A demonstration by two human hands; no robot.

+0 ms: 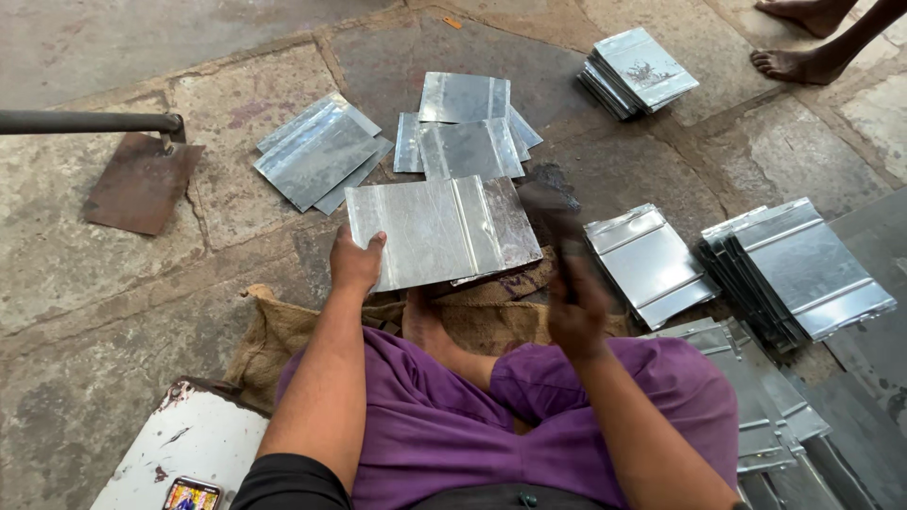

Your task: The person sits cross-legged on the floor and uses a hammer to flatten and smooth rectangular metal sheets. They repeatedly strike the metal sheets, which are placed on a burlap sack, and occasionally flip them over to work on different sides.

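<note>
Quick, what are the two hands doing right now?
Left hand: closed on the edge of the metal sheet.
Right hand: closed around a dark tool, blurred, so its kind cannot be told.

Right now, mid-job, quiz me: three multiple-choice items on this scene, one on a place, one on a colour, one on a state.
1. Where does the long-handled rusty blade lie?
A. at far left on the stone floor
B. on the burlap sack
C. under the bare feet

2. What colour are the trousers?
A. green
B. purple
C. white

3. How does the left hand meet the metal sheet?
A. hovers clear above it
B. lies flat on its middle
C. holds its left edge

Answers: 1 A, it rests on the stones at far left. 2 B, the cloth over both legs is purple. 3 C, the thumb lies over the sheet's left edge.
</note>
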